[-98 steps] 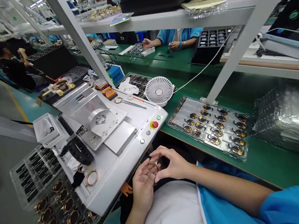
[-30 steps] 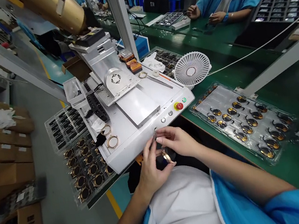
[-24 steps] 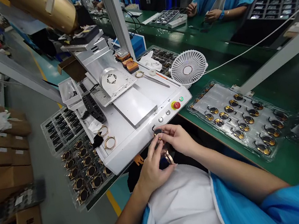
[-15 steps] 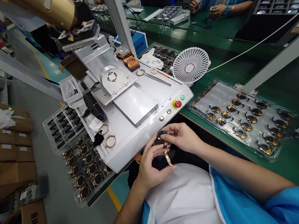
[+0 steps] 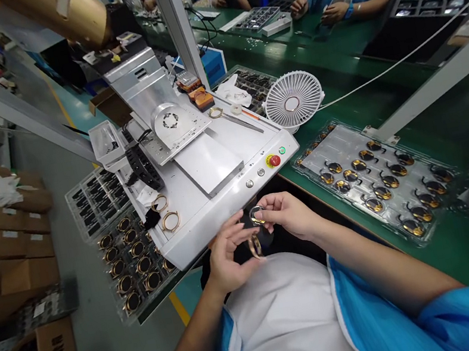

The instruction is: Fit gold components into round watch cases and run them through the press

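In the head view my left hand (image 5: pixel 230 256) is closed on a gold ring-shaped watch case (image 5: pixel 255 247), held on edge between thumb and fingers. Just to its right, my right hand (image 5: pixel 289 214) pinches a round dark watch part (image 5: pixel 256 215) with a shiny rim. The two pieces are close together but apart, above my lap and in front of the white machine (image 5: pixel 207 228). Two more gold rings (image 5: pixel 170 221) lie on the machine's left front corner.
A clear tray (image 5: pixel 348 149) of round gold-and-black parts lies on the green bench at right. Another tray (image 5: pixel 135 265) with gold-rimmed parts is at left. A white fan (image 5: pixel 294 101), tweezers (image 5: pixel 243 123) and a red button (image 5: pixel 275 160) are near. Across the bench, a co-worker's hands (image 5: pixel 335 12) show.
My hands have drawn slightly apart. The dark part in my right hand has tilted and shows its shiny rim; the gold case in my left hand has turned and moved a little left.
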Demonstrator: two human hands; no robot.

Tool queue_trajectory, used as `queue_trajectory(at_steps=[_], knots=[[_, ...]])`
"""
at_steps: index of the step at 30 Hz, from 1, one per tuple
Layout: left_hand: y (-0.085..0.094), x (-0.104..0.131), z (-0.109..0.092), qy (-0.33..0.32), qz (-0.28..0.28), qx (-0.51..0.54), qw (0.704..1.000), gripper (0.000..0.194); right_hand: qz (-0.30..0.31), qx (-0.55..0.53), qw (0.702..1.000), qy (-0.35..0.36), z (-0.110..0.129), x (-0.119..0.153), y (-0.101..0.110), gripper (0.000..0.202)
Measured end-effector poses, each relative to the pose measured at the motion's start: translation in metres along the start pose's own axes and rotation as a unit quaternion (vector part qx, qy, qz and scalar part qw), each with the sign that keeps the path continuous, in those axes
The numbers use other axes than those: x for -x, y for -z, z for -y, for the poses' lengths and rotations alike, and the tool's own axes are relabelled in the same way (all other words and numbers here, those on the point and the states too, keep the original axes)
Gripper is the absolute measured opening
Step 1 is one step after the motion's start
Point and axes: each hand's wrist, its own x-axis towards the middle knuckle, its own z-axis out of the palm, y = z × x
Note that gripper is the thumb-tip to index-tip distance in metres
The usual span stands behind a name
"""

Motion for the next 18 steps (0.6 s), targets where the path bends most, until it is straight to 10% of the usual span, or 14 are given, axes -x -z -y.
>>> queue_trajectory(at_steps=[7, 18], knots=[[-0.001, -0.005, 0.006, 0.042, -0.124, 0.122, 0.984, 0.056, 0.036, -0.055, 0.994, -0.087, 0.005, 0.009, -0.019, 0.044], [-0.004, 0.000, 0.014, 0.006, -0.109, 0.093, 0.990, 0.059, -0.026, 0.053, 0.998, 0.006, 0.001, 0.014, -0.045, 0.035]])
